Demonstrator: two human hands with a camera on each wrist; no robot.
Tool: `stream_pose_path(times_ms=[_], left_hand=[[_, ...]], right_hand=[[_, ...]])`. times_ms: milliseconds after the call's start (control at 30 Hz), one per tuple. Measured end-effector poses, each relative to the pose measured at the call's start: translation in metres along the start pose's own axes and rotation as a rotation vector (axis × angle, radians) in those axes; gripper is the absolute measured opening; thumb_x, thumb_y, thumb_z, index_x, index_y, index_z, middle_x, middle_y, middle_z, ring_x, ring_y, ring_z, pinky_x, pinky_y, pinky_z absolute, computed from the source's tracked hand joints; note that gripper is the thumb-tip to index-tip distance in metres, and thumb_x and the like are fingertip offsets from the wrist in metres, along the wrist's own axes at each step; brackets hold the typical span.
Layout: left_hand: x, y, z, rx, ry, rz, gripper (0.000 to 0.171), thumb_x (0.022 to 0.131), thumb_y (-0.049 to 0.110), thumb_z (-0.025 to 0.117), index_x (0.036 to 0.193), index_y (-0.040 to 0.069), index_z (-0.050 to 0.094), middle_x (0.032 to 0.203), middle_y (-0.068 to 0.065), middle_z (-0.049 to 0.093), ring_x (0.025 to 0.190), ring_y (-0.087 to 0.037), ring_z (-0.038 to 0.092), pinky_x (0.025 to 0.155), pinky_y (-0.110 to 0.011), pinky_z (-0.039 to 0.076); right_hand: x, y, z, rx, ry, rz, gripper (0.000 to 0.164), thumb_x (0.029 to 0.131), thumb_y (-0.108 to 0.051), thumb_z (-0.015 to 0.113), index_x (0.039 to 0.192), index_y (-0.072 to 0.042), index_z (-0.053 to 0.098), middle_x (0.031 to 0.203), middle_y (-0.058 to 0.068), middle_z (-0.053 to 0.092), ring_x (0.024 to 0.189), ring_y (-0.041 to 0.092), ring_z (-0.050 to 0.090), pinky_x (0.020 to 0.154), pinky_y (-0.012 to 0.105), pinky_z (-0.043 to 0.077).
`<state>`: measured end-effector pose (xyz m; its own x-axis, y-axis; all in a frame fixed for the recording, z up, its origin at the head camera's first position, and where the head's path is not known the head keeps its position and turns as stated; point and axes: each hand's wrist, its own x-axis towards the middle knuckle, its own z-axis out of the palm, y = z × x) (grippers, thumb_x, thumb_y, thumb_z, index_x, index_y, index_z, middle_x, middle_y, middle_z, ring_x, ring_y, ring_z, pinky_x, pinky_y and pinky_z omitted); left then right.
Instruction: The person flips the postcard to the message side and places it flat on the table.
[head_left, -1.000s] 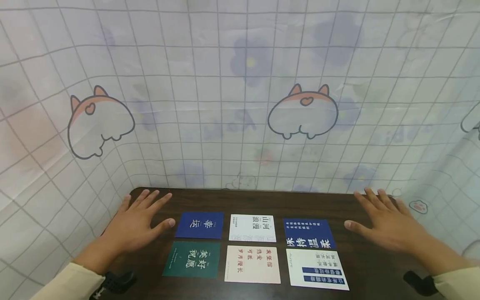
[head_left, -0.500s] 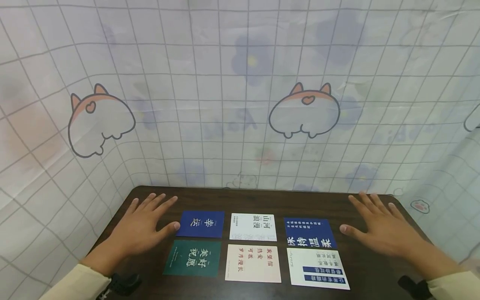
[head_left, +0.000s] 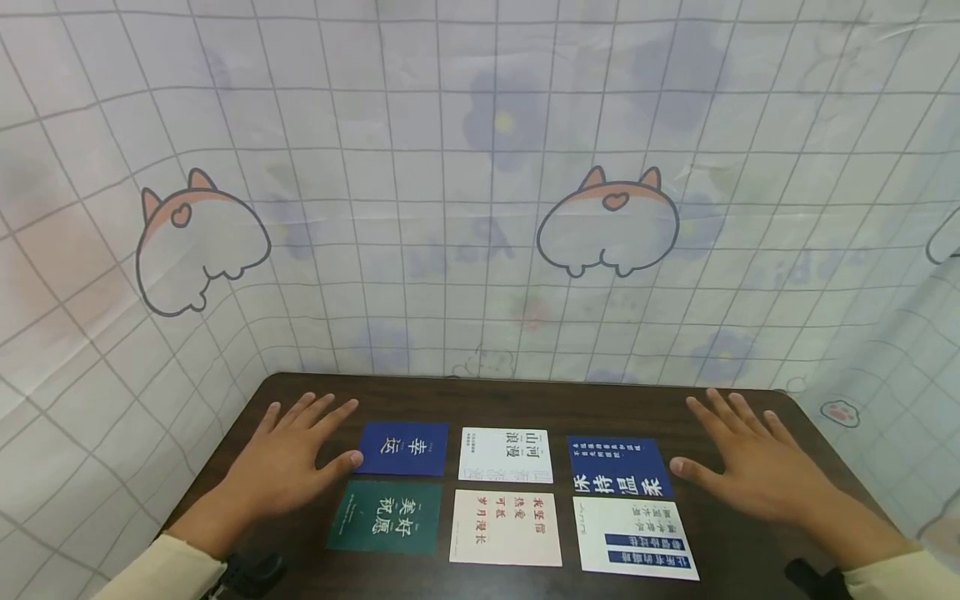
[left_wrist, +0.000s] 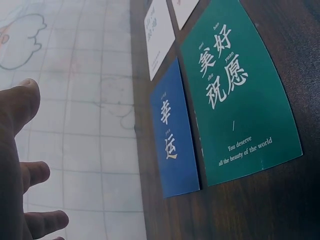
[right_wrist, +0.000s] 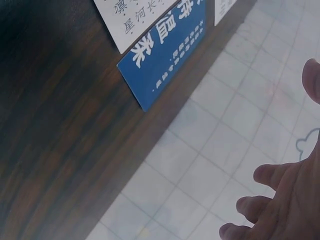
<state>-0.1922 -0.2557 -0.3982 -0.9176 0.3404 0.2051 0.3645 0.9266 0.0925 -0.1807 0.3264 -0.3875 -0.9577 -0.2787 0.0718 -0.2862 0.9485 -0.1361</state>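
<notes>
My left hand (head_left: 288,454) is held over the left side of the table, fingers spread, with nothing in it. Its thumb tip overlaps the left edge of a dark blue card (head_left: 403,449) in the head view. A green card (left_wrist: 242,95) lies just nearer than that one. On the right side my right hand (head_left: 761,467) is likewise spread and holds nothing. Its thumb points at another blue card (head_left: 618,465) with large white characters. Below that card lies a white card (head_left: 633,533) with blue bands. In the middle are a white card (head_left: 506,455) and a pale pink card (head_left: 506,527).
The cards lie flat in two rows on a dark wood table (head_left: 510,404). A white gridded curtain (head_left: 420,167) with cartoon prints stands behind the table and along both sides. Dark straps (head_left: 255,575) circle the wrists.
Both hands have moved inward toward the cards and slightly nearer, fingers still spread. The cards keep their places on the table.
</notes>
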Motion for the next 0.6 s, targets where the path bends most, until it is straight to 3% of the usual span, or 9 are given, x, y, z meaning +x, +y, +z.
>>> stream_pose_path(times_ms=[600], left_hand=[[-0.006, 0.004, 0.014, -0.036, -0.008, 0.014, 0.077, 0.098, 0.071, 0.046, 0.157, 0.023, 0.043, 0.157, -0.018, 0.043, 0.146, -0.047, 0.03, 0.112, -0.073, 0.012]], right_hand=[[-0.001, -0.006, 0.009, 0.009, 0.018, -0.018, 0.093, 0.097, -0.066, 0.054, 0.163, -0.008, 0.024, 0.164, 0.028, 0.021, 0.149, 0.053, 0.014, 0.113, 0.072, -0.001]])
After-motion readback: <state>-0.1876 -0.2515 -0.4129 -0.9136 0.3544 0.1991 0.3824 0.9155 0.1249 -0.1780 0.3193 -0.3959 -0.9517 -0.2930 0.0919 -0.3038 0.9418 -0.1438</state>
